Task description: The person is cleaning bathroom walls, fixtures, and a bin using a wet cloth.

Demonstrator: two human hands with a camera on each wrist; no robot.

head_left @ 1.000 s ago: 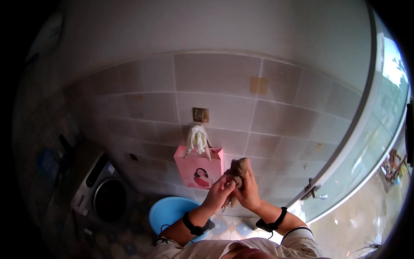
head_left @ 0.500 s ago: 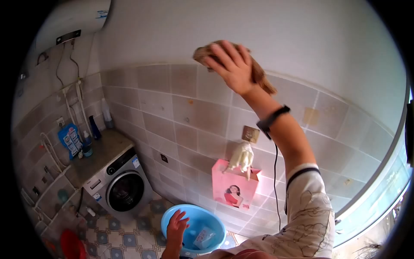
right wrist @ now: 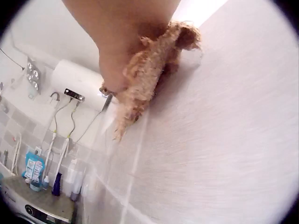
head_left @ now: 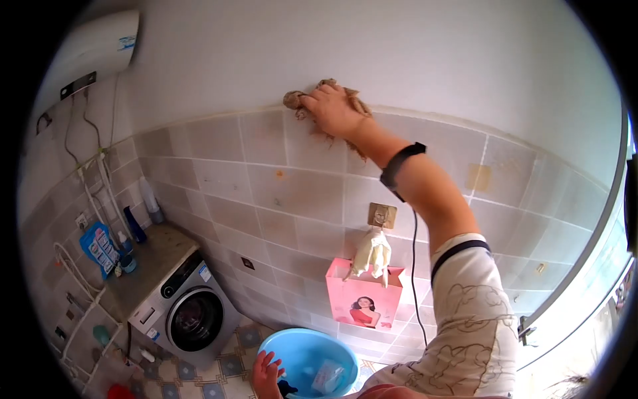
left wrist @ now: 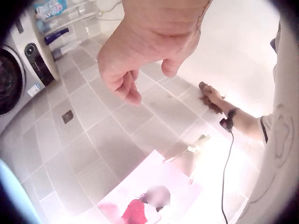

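My right hand (head_left: 335,113) grips a crumpled brown cloth (head_left: 357,103) against the wall, where the tiles meet the white upper part. From close up in the right wrist view, the shaggy cloth (right wrist: 148,74) hangs out from under the right hand (right wrist: 117,60) and lies on the tile surface. Low in the head view, the left hand (head_left: 267,376) is beside the blue basin (head_left: 272,339), holding nothing. The left wrist view shows that left hand (left wrist: 147,51) with its fingers loosely bent and the thumb apart.
A pink paper bag (head_left: 339,292) and pale gloves (head_left: 372,253) hang from a wall hook plate (head_left: 382,215). A washing machine (head_left: 219,312) stands at the left with bottles on top, below a white water heater (head_left: 113,46). A glass door (head_left: 598,266) is at the right.
Both hands were together on the cloth; then the right hand carried it up to the wall and the left hand let go and dropped low. Lately the right fingers have bunched the cloth.
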